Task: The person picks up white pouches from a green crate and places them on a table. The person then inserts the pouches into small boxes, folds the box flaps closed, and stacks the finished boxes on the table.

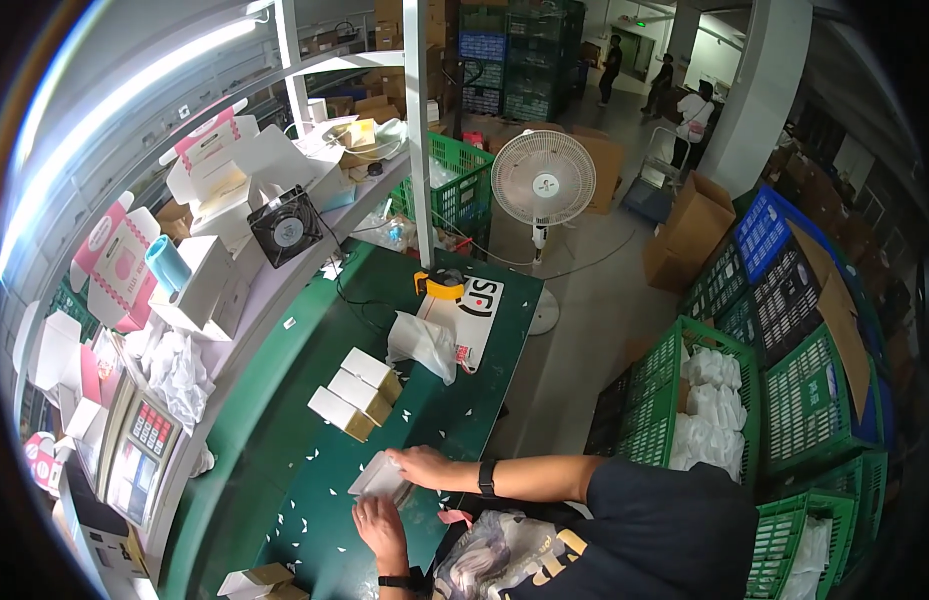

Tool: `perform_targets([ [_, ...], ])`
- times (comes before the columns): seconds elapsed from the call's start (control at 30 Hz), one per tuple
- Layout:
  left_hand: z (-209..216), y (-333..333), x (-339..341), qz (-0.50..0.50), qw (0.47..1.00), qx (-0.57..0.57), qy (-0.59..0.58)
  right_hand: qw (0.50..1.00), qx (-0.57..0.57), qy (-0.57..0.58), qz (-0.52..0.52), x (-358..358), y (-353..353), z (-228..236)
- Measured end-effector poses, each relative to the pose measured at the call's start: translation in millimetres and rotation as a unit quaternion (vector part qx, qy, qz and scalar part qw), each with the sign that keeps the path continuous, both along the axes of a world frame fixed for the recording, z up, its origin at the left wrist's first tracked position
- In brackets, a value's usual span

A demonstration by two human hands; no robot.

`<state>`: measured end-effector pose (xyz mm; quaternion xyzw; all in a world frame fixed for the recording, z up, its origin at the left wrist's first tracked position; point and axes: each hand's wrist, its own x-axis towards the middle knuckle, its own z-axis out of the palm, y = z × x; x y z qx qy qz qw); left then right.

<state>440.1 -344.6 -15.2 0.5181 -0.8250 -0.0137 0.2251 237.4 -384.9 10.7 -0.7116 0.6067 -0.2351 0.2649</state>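
Between my two hands is a small white box (377, 474), held just above or on the green table; its lower side is partly hidden by my fingers. My right hand (421, 467) grips its far right end with bent fingers. The fingers of my left hand (379, 526) are curled against its near side. A row of three white boxes (349, 395) with tan sides stands just beyond. More small boxes (264, 581) sit at the table's near left corner. Small white scraps (302, 510) are scattered over the tabletop.
Farther along the green table (324, 290) lie a white plastic bag (422, 345), a printed white sheet (479, 320) and a yellow tape dispenser (441, 284). A shelf on the left carries a scale (142, 455), opened cartons and a small fan (285, 227). Green crates (664, 400) stand right.
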Motion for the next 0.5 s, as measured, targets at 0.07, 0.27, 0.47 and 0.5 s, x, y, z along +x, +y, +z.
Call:
perform_targets([
  [0.07,-14.2,1.0,7.5,-0.024,0.999,-0.025,-0.032,0.999,0.008,0.049,0.022,4.3,5.3,4.7],
  [0.27,25.7,14.1,-4.0,0.004,0.998,0.001,-0.068,0.995,-0.08,0.047,0.046,-0.1,20.1,-21.6],
  [0.47,16.9,10.6,6.3,0.01,0.992,0.027,-0.121,0.97,-0.072,0.18,0.15,2.0,24.8,-32.7],
  [0.5,19.8,8.6,4.1,0.007,0.99,0.039,-0.134,0.966,-0.059,0.201,0.15,2.0,24.2,-32.0],
])
